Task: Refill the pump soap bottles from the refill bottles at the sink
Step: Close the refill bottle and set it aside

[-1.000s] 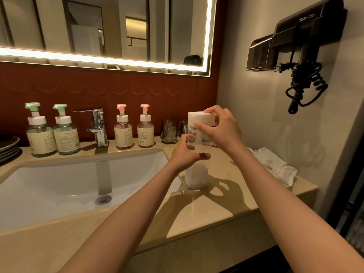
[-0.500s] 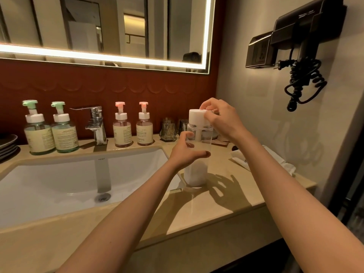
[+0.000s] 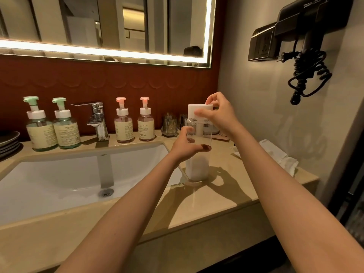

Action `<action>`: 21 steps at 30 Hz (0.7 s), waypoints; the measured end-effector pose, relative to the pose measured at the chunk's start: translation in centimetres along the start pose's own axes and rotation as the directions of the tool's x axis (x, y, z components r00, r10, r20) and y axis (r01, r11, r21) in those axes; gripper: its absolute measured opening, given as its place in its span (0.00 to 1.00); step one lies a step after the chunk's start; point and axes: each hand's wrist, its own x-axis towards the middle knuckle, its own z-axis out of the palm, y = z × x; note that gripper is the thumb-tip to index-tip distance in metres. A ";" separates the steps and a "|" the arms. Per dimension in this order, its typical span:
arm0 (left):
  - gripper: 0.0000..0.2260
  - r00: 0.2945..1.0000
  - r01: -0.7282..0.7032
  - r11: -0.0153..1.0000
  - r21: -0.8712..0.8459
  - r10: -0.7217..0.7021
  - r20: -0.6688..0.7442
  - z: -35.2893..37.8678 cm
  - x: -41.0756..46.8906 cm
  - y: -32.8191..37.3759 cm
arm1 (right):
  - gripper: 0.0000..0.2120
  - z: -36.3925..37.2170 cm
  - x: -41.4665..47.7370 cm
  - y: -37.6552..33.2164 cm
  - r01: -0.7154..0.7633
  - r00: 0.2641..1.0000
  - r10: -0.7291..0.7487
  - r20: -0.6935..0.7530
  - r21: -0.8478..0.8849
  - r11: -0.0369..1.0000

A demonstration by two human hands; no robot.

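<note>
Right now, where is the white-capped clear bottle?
Head view: the clear bottle stands on the counter right of the sink, left hand around its body, right hand on its cap.

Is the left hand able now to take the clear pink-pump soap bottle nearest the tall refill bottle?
Probably not yet: the left hand grips the tall clear refill bottle, whose white cap the right hand holds. Nothing stands between it and the clear pink-pump soap bottle, though.
</note>
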 end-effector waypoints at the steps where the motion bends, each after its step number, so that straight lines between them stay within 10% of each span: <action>1: 0.35 1.000 0.006 1.000 0.007 -0.006 0.005 -0.1 -0.1 0.1 | 0.15 -0.1 0.1 0.0 0.008 1.000 -0.008 0.006 -0.002 1.000; 21: 0.28 0.975 0.115 0.993 0.013 -0.116 0.192 -0.8 -0.3 1.8 | 0.10 -2.3 0.5 -0.2 -0.035 0.977 0.004 0.212 0.144 0.989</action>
